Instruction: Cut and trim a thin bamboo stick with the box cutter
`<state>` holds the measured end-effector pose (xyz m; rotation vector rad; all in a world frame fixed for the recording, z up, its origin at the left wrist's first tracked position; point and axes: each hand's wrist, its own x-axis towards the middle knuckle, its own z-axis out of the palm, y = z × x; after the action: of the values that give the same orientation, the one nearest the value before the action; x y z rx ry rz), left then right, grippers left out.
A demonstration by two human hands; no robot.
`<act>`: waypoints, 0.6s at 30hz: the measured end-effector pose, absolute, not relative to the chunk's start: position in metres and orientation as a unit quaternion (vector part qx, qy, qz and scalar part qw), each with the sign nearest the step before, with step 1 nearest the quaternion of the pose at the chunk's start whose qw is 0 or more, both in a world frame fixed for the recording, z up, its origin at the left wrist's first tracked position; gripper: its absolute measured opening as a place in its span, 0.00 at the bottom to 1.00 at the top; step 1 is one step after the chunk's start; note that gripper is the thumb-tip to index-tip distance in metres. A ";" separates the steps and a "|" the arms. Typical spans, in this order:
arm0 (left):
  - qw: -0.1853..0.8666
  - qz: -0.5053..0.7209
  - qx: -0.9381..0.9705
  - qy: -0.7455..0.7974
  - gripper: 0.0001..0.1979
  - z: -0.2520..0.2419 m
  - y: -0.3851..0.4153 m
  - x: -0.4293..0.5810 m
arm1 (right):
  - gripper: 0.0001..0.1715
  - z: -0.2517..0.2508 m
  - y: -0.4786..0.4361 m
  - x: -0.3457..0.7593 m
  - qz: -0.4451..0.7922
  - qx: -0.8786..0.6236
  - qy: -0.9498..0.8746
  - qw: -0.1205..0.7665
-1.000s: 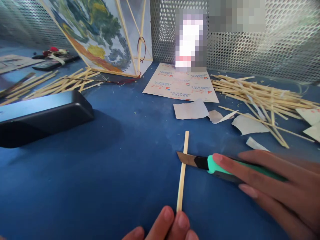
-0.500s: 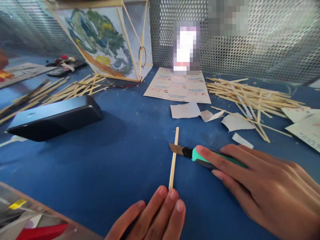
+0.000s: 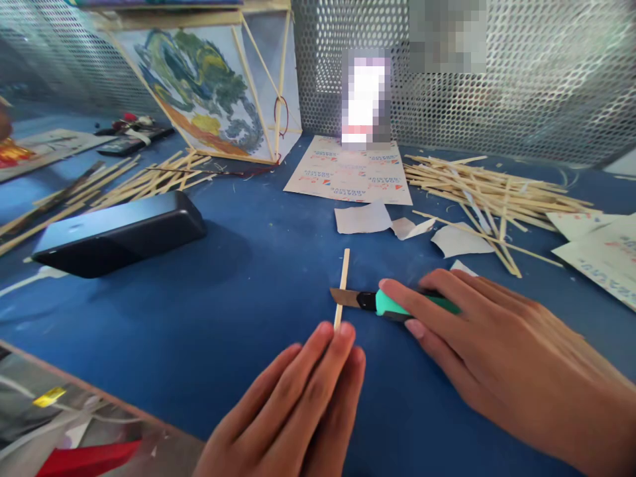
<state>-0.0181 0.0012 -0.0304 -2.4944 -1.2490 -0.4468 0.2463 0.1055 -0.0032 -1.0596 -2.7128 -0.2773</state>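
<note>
A thin wooden stick (image 3: 344,268) lies on the blue tabletop, pointing away from me. My left hand (image 3: 303,397) holds its near end down, fingers together and fingertips over the wood; that end is hidden beneath them. In my right hand (image 3: 497,351) is a utility knife (image 3: 392,302) with a green and black handle, gripped with the index finger stretched along the top. Its blade (image 3: 345,297) crosses the stick from the right, a little beyond my left fingertips. Whether the edge has cut into the wood, I cannot tell.
A pile of wooden sticks (image 3: 487,192) lies back right, with white paper scraps (image 3: 362,218) and sandpaper sheets (image 3: 348,175) nearby. At left are a black box-shaped device (image 3: 124,232) and more sticks (image 3: 149,182). A lantern frame with a painted dragon (image 3: 199,93) stands behind.
My left hand has moved forward along the stick, closer to the blade. The knife still lies across the stick, and the view has shifted slightly.
</note>
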 end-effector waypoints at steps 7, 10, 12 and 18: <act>0.131 -0.114 -0.877 -0.448 0.43 -0.023 0.003 -0.009 | 0.21 0.004 0.110 0.225 -0.097 -0.371 -0.922 0.050; 0.101 -0.120 -0.871 -0.465 0.44 -0.017 -0.003 -0.007 | 0.24 0.009 0.116 0.216 -0.115 -0.407 -0.906 -0.014; 0.080 -0.126 -0.869 -0.472 0.43 -0.014 -0.006 -0.007 | 0.23 0.012 0.119 0.209 -0.123 -0.431 -0.893 -0.048; 0.037 -0.129 -0.866 -0.481 0.42 -0.015 -0.011 -0.007 | 0.22 0.020 0.121 0.188 -0.141 -0.469 -0.868 -0.080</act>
<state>-0.0071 -0.0109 -0.0153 -2.6589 -1.4768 -0.3955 0.1878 0.1211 0.0198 -1.5552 -2.8755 -0.4687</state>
